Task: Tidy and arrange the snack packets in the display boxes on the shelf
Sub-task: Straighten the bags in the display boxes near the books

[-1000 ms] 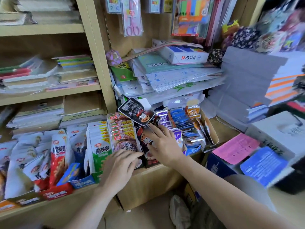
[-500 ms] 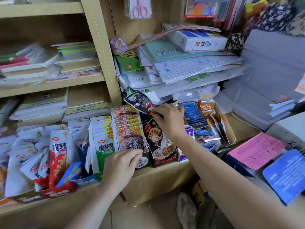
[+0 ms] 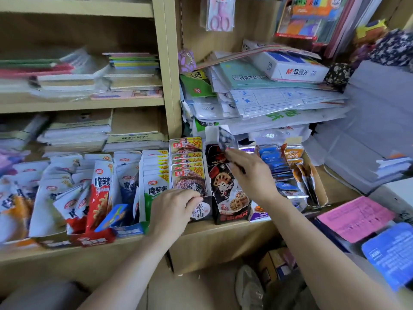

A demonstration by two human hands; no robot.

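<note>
The black packet (image 3: 225, 139) has swung up from lying tilted toward the left to standing nearly on end, and it has moved right. It is now above the back of the black display box (image 3: 232, 212). The right hand (image 3: 251, 173) pinches the packet's lower edge between thumb and fingers (image 3: 234, 167). The packet's long axis runs close to vertical with its top edge uppermost; its print is too blurred to read. More dark packets with a lotus-root picture stand upright in that box, facing forward.

Just to the left, the left hand (image 3: 175, 210) grips the front wall of the brown-packet box (image 3: 202, 211) with its fingers curled over the edge. Blue packets (image 3: 273, 161) and orange packets (image 3: 293, 153) fill the carton to the right, and green-and-white packets (image 3: 154, 184) stand to the left. All the boxes sit on the wooden shelf (image 3: 223, 230). A sagging stack of papers (image 3: 268, 106) overhangs close above the raised packet's top.
</note>
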